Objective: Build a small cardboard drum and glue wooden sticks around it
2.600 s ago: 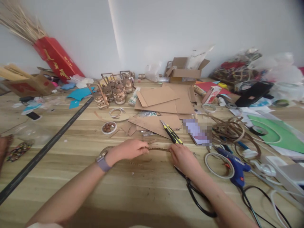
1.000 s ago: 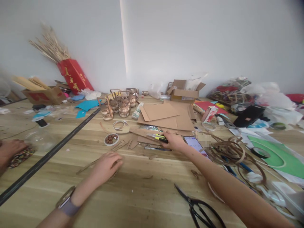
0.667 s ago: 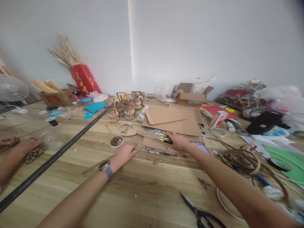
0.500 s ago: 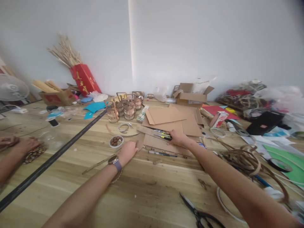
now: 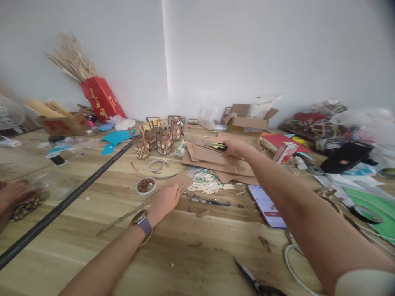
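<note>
My right hand (image 5: 232, 148) reaches over a stack of brown cardboard (image 5: 212, 155), its fingers closed around the end of a yellow-and-black craft knife (image 5: 216, 145); other slim tools beside it are hard to tell apart. My left hand (image 5: 166, 198), with a watch on the wrist, is closed on a small brown cardboard piece (image 5: 182, 181) resting near the table. Between the hands lie many short pale sticks (image 5: 211, 187) by a clear plastic bag (image 5: 200, 174). A black pen (image 5: 210, 201) lies in front of the sticks.
A bowl of brown balls (image 5: 146, 186) and small woven baskets (image 5: 164, 144) stand left of centre. A lit phone (image 5: 267, 206) lies under my right forearm. Black scissors (image 5: 249, 277) lie near the front. At the left edge, another person's hand (image 5: 15, 192) touches beads.
My right hand has moved away from me, with the knife and cardboard shifting along. Pale sticks, the plastic bag and the phone have come into sight. My left hand stays nearly in place.
</note>
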Tool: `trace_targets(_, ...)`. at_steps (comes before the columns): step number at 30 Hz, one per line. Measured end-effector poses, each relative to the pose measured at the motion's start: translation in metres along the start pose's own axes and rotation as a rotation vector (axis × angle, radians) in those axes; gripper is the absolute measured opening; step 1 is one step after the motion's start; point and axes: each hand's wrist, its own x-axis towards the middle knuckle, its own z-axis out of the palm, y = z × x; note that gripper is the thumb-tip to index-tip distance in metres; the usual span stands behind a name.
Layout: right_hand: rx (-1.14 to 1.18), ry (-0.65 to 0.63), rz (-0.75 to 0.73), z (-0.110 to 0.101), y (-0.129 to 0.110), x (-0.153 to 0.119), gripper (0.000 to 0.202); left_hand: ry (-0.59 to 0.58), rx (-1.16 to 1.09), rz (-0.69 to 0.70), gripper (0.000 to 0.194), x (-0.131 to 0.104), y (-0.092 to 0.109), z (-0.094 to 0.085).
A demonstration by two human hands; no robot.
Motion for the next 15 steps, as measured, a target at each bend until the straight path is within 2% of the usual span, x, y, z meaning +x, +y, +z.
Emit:
trace_targets(4,0.022,0.059,0.010,0.032,-0.008,0.001,0.035,0.028,-0.017,0.144,0.023,0.012,0.025,0.007)
trace_targets(8,0.046,0.186,0.041,0.061,-0.016,-0.015,0.039,-0.028,-0.032,0.279,0.014,0.036,0.040,0.021)
trace_targets(11,0.075,0.272,0.040,0.070,-0.016,-0.032,0.045,-0.069,-0.021,0.374,0.008,0.048,0.041,0.029)
trace_targets(15,0.135,0.324,-0.011,0.072,-0.013,-0.067,0.042,-0.033,0.028,0.450,0.010,0.050,0.038,0.030)
